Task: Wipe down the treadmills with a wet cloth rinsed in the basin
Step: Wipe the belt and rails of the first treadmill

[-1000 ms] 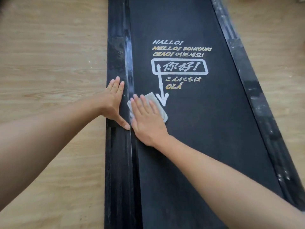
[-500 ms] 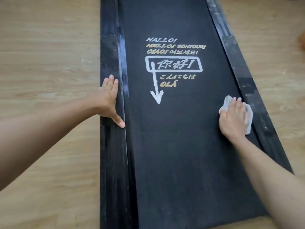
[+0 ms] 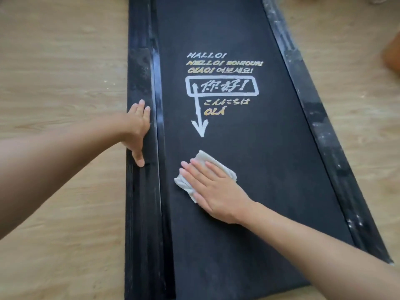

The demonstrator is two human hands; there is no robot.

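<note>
The treadmill belt (image 3: 270, 191) is bare and black on every side of the white arrow (image 3: 200, 126) printed on it. To the arrow's right the belt is open as far as the dusty right side rail (image 3: 324, 137), and below the arrow it is open down to the belt's near end. Left of the arrow the belt stops at the left side rail (image 3: 142, 213). Wooden floor (image 3: 54, 61) lies beyond both rails.

The left grip (image 3: 137, 131), a bare hand, lies flat with straight fingers on the left rail, level with the arrow, and holds nothing. The right grip (image 3: 214, 187) presses flat, fingers straight, on the crumpled white cloth (image 3: 202, 156). The cloth lies on the belt just below the arrow's tip, clear of both rails. Its edges show past the fingertips and on the thumb side.
</note>
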